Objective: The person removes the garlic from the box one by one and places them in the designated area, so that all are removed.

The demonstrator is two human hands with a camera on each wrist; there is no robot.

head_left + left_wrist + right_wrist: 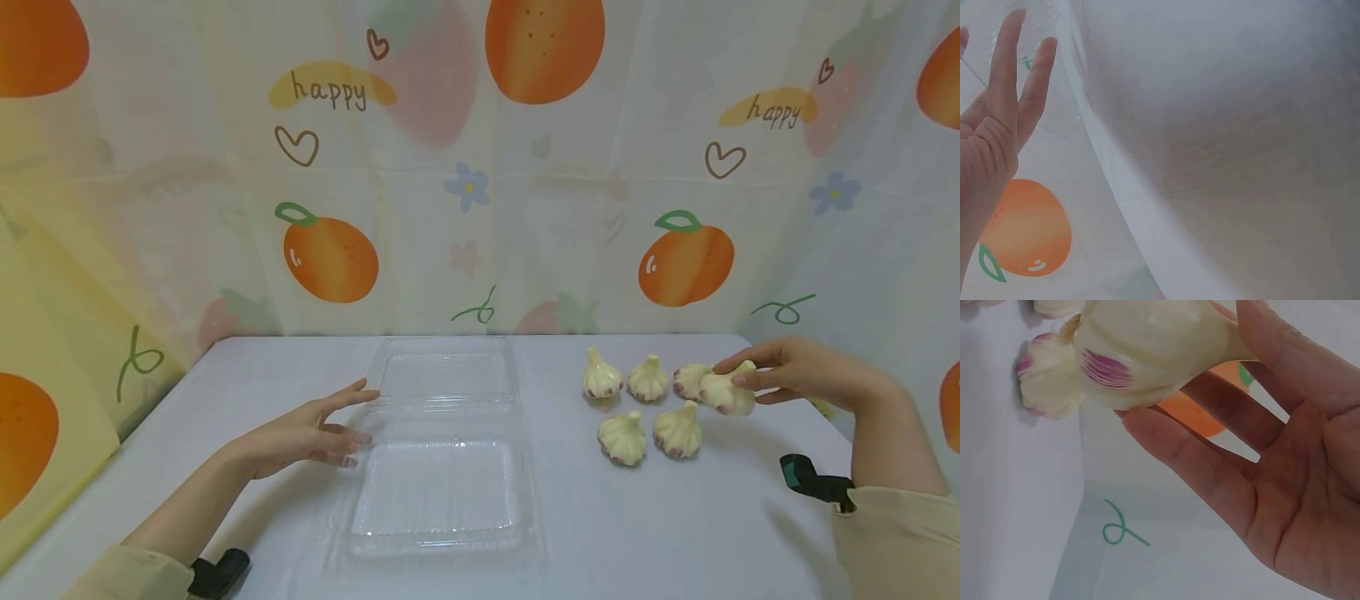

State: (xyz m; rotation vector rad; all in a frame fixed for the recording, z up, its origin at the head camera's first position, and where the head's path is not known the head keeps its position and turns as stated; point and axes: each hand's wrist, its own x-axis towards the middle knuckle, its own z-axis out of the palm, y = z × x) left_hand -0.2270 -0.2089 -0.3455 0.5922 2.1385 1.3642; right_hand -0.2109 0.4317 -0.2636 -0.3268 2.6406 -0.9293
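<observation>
My right hand (813,375) holds a garlic bulb (729,392) between thumb and fingers at the right of the table. In the right wrist view the white bulb (1147,350) shows a purple patch, with fingers beneath it and the thumb at its neck. Behind it sits another garlic bulb (690,381), partly covered by the held one. My left hand (303,433), fingers spread and relaxed, is at the left edge of a clear plastic clamshell box (525,467) that lies unfolded. In the left wrist view, the left hand (997,119) has its fingers extended.
More garlic bulbs stand right of the box: two at the back (602,375) and two nearer (622,438). A white cloth (600,533) covers the table. A fruit-patterned curtain (525,250) hangs behind its far edge.
</observation>
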